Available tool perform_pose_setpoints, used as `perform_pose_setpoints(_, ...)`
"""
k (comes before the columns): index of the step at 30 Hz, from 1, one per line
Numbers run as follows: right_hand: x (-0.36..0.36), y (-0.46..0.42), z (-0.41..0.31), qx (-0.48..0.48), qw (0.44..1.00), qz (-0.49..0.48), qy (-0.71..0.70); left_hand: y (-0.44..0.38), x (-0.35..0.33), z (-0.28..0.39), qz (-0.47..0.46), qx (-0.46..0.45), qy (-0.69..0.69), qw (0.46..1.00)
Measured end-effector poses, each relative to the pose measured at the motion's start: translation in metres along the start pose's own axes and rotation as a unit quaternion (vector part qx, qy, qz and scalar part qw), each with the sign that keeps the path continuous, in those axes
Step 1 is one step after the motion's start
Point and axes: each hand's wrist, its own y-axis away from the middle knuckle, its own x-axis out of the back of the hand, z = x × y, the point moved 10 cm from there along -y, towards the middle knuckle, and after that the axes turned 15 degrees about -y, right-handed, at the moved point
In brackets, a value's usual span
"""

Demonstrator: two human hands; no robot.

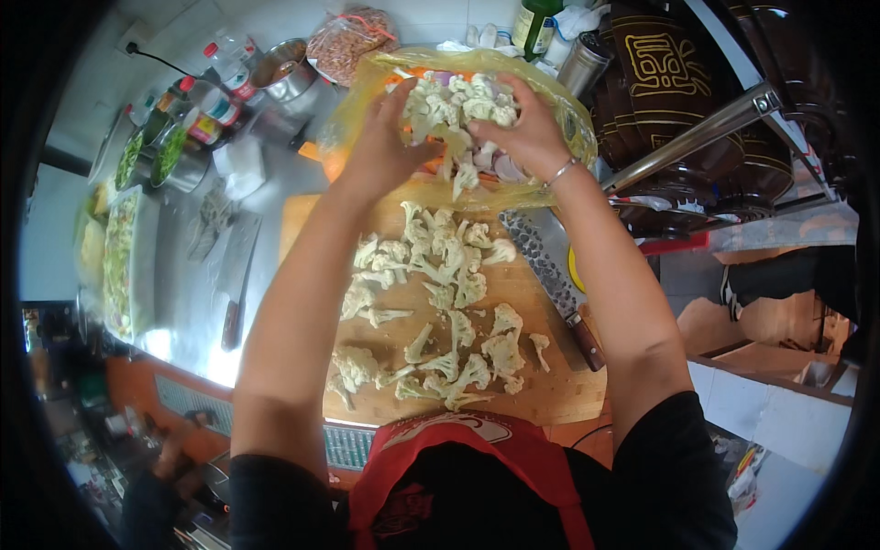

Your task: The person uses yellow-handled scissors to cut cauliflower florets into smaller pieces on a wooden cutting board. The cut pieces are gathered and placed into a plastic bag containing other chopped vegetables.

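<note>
Both hands are over a yellow plastic bag filled with cut vegetables. My left hand is at the left of a heap of cauliflower florets, fingers spread and curved. Opposite it, my right hand curves around the heap's right side, its thumb on the florets. Orange pieces and sliced purple onion show below and around them. Many more cauliflower florets lie on the wooden cutting board beneath my forearms. Whether the hands bear the heap's weight cannot be told.
A cleaver with a dark handle lies at the board's right edge, partly behind my right forearm. Another cleaver lies on the steel counter at left. Bottles, metal bowls and a long white tray stand farther left; dark brown jars stand at right.
</note>
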Motion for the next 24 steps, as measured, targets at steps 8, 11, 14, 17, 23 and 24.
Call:
perform_pose_setpoints(8,0.007,0.129,0.005,-0.123,0.986,-0.109,-0.002,0.129,0.019,0.003,-0.042,0.078,0.003,0.996)
perform_pose_setpoints(11,-0.009,0.194,0.019,-0.151,0.952,-0.188,0.186,0.191,-0.012,0.000,-0.167,0.043,-0.270,0.947)
perform_pose_setpoints(14,-0.033,0.201,0.023,-0.131,0.948,-0.190,0.217,0.193,-0.029,-0.008,-0.148,0.028,-0.306,0.940)
perform_pose_setpoints(17,-0.068,0.195,0.021,-0.167,0.943,-0.231,0.174,0.179,-0.048,-0.006,-0.207,0.053,-0.296,0.931)
perform_pose_setpoints(23,-0.101,0.200,0.021,-0.144,0.970,-0.171,0.094,0.186,-0.071,-0.010,-0.230,0.160,-0.037,0.959)
perform_pose_setpoints(24,-0.104,0.202,0.024,-0.115,0.980,-0.159,0.040,0.191,-0.071,-0.018,-0.178,0.141,0.011,0.974)
